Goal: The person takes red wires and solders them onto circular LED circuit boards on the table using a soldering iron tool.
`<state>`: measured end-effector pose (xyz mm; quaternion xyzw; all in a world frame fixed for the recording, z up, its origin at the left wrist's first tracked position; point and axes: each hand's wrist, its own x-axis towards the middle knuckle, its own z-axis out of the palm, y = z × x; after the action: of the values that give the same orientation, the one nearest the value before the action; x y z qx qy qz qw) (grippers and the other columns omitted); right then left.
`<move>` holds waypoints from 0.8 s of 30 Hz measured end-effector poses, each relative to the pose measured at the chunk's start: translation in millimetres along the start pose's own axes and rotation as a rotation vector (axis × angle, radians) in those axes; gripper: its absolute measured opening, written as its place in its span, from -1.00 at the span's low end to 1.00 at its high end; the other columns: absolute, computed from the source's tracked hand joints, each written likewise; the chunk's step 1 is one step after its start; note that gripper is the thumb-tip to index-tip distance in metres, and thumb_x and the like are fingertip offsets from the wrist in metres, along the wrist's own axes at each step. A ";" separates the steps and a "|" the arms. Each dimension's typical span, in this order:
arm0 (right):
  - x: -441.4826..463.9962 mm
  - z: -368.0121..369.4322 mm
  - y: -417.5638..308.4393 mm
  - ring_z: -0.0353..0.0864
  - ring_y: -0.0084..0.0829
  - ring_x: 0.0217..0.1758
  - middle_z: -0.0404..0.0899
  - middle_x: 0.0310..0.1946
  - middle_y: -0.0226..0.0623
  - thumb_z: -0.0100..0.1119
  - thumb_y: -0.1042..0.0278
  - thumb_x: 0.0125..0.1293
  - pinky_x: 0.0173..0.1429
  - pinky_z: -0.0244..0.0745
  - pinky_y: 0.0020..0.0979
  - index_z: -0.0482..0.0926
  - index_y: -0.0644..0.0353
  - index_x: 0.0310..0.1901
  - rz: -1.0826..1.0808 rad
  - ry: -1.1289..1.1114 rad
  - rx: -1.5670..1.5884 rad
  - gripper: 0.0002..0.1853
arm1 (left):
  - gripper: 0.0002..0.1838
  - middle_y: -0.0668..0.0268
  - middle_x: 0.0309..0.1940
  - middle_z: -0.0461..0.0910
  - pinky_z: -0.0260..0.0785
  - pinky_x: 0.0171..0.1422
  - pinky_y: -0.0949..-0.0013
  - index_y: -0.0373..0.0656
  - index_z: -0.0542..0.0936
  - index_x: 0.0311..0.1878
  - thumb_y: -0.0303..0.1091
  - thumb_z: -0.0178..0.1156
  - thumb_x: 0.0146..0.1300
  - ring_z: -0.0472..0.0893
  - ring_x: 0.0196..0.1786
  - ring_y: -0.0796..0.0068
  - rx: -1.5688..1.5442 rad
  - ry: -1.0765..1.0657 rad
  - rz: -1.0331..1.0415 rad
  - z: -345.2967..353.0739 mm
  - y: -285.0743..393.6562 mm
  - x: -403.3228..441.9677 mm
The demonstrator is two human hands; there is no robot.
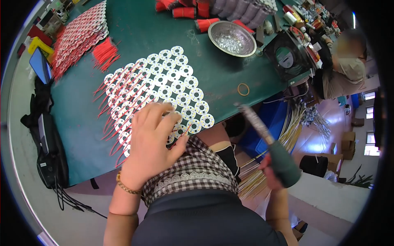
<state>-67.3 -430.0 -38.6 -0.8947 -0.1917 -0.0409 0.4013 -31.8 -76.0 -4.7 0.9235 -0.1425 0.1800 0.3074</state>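
My left hand point(154, 137) reaches over the near edge of a panel of round white LED boards point(174, 75). Its fingers are bent over the boards, with a gap between thumb and index finger. A thin red wire point(188, 130) shows at the thumb tip; I see no clear grip on it. Many red wires point(107, 117) stick out from the boards on the panel's left side. My right hand point(271, 174) is wrapped round the dark green handle of a soldering iron point(262, 129), whose tip points up and left, off the table edge. The iron is slightly blurred.
A metal bowl point(232, 39) stands at the back, beside red wire bundles point(184, 12). More wired boards point(80, 39) are stacked at left near loose red wires point(105, 54). A rubber band point(243, 89) and black fan point(285, 57) lie rightward. A person point(349, 69) sits beyond.
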 end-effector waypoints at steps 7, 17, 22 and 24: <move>-25.9 -126.7 30.6 0.50 -0.49 -0.55 0.51 -0.49 -0.31 0.22 0.06 0.38 -0.47 0.42 -0.49 0.50 0.36 0.10 0.029 0.226 0.206 -0.50 | -0.05 -0.02 0.52 0.11 -0.03 0.36 -0.51 0.01 0.31 0.48 0.41 0.17 0.12 0.06 0.53 -0.20 0.468 -0.313 -0.077 -5.1 -18.7 -8.2; -55.1 -332.1 17.5 0.48 -0.51 -0.53 0.47 -0.49 -0.35 0.32 -0.19 0.23 -0.44 0.42 -0.51 0.45 0.30 0.08 0.280 0.313 -0.368 -0.32 | -0.07 -0.01 0.53 0.07 -0.11 0.39 -0.53 0.00 0.30 0.48 0.36 0.20 0.14 0.01 0.56 -0.20 0.397 -0.342 -0.098 -13.2 -18.1 -8.2; -46.7 -342.2 49.4 0.48 -0.50 -0.53 0.46 -0.49 -0.34 0.30 -0.15 0.26 -0.42 0.43 -0.50 0.43 0.29 0.10 0.369 0.303 -0.383 -0.35 | -0.09 0.04 0.52 0.12 -0.09 0.40 -0.42 0.04 0.33 0.46 0.36 0.22 0.13 0.06 0.55 -0.13 0.388 -0.322 -0.129 -15.6 -12.7 -5.8; -38.2 -332.2 66.4 0.47 -0.50 -0.53 0.46 -0.50 -0.34 0.28 -0.13 0.27 -0.41 0.44 -0.50 0.42 0.29 0.10 0.365 0.293 -0.338 -0.37 | -0.09 0.05 0.52 0.13 -0.10 0.42 -0.40 0.05 0.35 0.45 0.36 0.23 0.11 0.08 0.54 -0.12 0.394 -0.298 -0.148 -14.3 -8.3 -5.4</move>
<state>-50.9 -725.8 130.1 -0.9532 0.0422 -0.1284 0.2706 -37.0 -59.9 -0.5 0.9898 -0.0803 0.0434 0.1095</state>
